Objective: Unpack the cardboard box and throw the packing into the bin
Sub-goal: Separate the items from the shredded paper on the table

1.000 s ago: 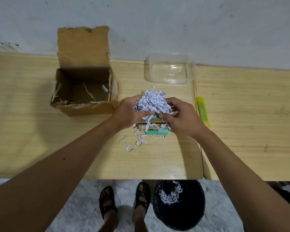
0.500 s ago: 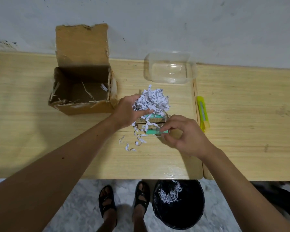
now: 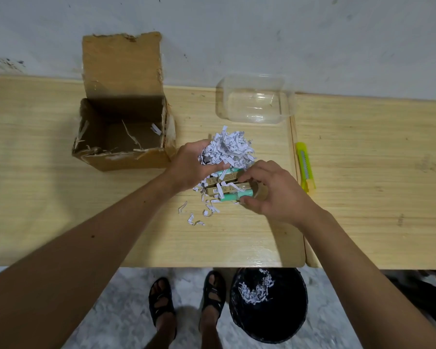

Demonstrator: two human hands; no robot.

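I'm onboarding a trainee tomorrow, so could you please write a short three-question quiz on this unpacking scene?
1. True or false: the bin already holds some shredded paper.
2. Which hand holds the shredded paper: A left, B right?
3. What lies beside the table's seam, right of the clear container?

Key: 1 true. 2 A, the left hand; the right hand is on the small cartons. 3 the yellow cutter.

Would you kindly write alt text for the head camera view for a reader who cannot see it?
A person's left hand grips a wad of shredded paper above small brown-and-green packets that the right hand touches on a wooden table. An open cardboard box sits left; a black bin waits below.
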